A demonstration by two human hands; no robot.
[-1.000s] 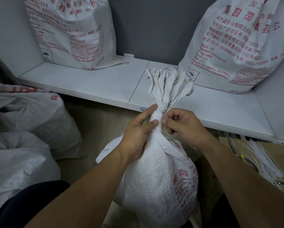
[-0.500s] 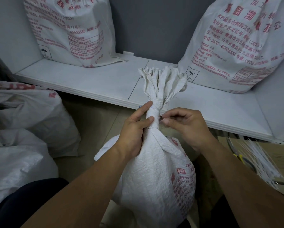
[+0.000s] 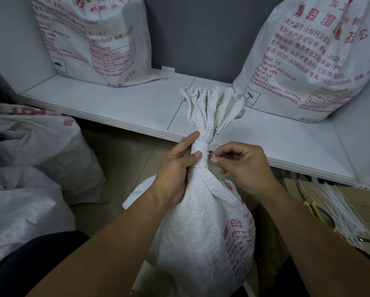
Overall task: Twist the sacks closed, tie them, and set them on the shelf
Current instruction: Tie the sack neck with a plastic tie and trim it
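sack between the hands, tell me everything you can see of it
The sack is white woven-looking plastic with red print down its right side, full and rounded, upright in front of the shelf. Its neck is twisted tight and the mouth fans out in pleats above. The left hand grips the neck; the right hand pinches a thin tie end at the neck's right side.

Dim, even light; soft shadows; sharp centre, wide-angle bending at edges.
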